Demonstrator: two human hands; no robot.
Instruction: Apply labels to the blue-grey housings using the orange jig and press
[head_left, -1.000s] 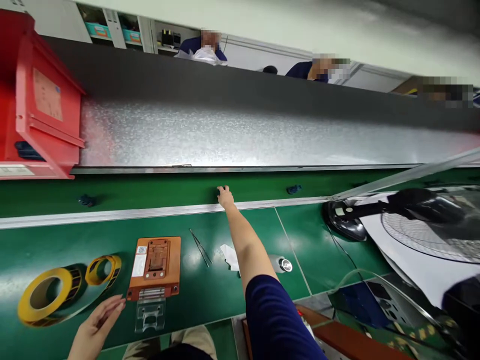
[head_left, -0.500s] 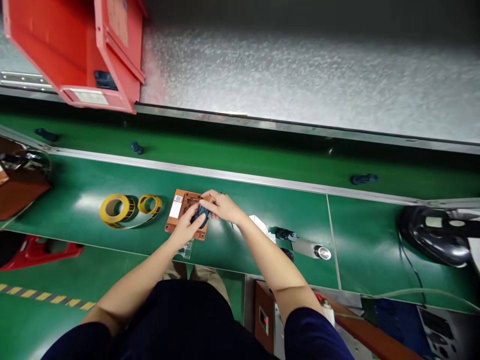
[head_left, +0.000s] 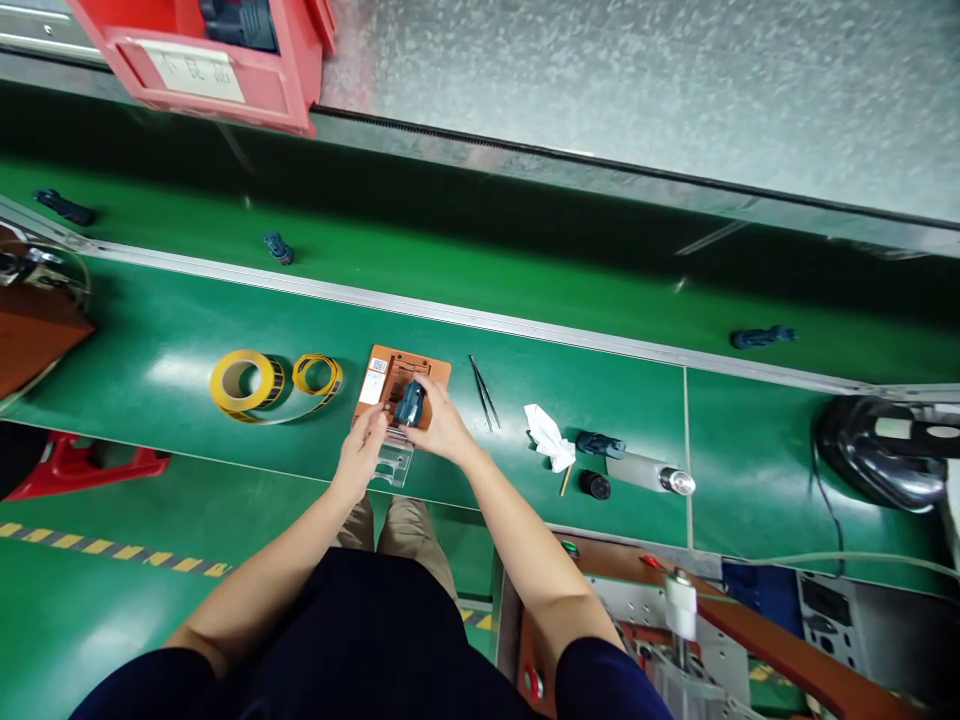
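Note:
My right hand (head_left: 442,425) has its fingers wrapped round a dark blue part (head_left: 409,404), over an orange-brown fixture block (head_left: 439,372) with a white label. To the left, my left hand (head_left: 363,448) is at the fixture's front edge, its thumb and fingers drawn together; what lies between them is too small to tell. A clear plastic piece (head_left: 394,464) juts from the fixture's front, between my hands. Black tweezers (head_left: 484,392) lie to the right of the fixture.
Yellow tape rolls (head_left: 241,382) sit left. Right are a white cloth (head_left: 549,438), another blue part (head_left: 600,445), a black cap (head_left: 595,485) and a grey cylinder (head_left: 649,473). A red bin (head_left: 277,85) hangs over the back; a metal mechanism (head_left: 681,605) stands at lower right.
The view has shifted. My left hand has moved off the blue part towards the fixture's front; my right hand has come lower around it. The tweezers are now uncovered.

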